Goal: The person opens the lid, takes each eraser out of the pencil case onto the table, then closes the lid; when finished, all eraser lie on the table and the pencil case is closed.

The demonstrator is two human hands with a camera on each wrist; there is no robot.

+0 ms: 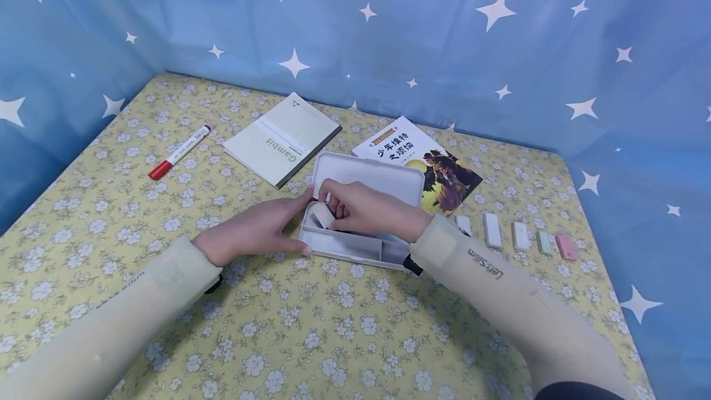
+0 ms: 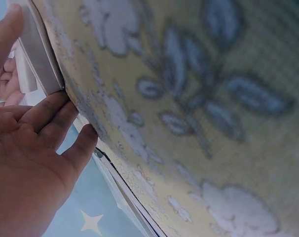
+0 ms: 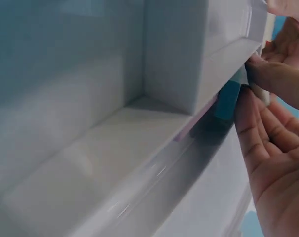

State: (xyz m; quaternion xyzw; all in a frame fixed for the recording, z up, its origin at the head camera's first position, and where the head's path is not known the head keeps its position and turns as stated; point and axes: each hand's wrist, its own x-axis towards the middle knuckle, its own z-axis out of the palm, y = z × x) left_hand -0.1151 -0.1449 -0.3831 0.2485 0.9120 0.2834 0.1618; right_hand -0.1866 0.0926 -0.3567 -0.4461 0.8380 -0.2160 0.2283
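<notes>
A white pencil case (image 1: 341, 243) lies with its lid raised on the flowered tablecloth. My right hand (image 1: 369, 207) reaches into its rear compartment and pinches a white eraser (image 1: 323, 215), held tilted at the left end. In the right wrist view, a blue-teal block (image 3: 228, 100) sits beside the fingertips, and a thin pink edge (image 3: 191, 123) shows behind the divider. My left hand (image 1: 252, 230) rests against the case's left end, its fingers extended at the rear corner and thumb at the front corner. The right fingers hide part of the rear compartment.
Right of the case stand several erasers in a row, including a white one (image 1: 492, 230), a green one (image 1: 544, 242) and a pink one (image 1: 566, 247). Behind lie a notebook (image 1: 283, 137) and a picture-cover book (image 1: 400, 141). A red-capped marker (image 1: 180, 152) lies left.
</notes>
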